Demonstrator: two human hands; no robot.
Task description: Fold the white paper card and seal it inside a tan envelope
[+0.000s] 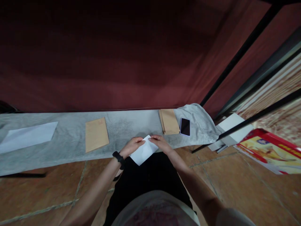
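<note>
Both hands hold one small white sheet of paper (pixel 144 153), tilted above my lap at the front edge of the cloth-covered surface. My left hand (pixel 132 146) pinches its upper left edge, thumb on top. On the other side, my right hand (pixel 161 143) grips it near the upper right corner, thumb also on top. Left of my hands lies a single brown envelope (pixel 97 135) on the grey cloth (pixel 130 122). A stack of brown envelopes (pixel 169 121) rests just beyond my right hand, with a dark-screened phone (pixel 185 126) beside it.
A larger white sheet pile (pixel 29 135) lies at the far left of the cloth. Behind the surface hangs a dark red curtain (pixel 113 91). Black metal poles (pixel 231 67) slant down on the right, near a red and yellow box (pixel 270 150) on the tiled floor (pixel 225 185).
</note>
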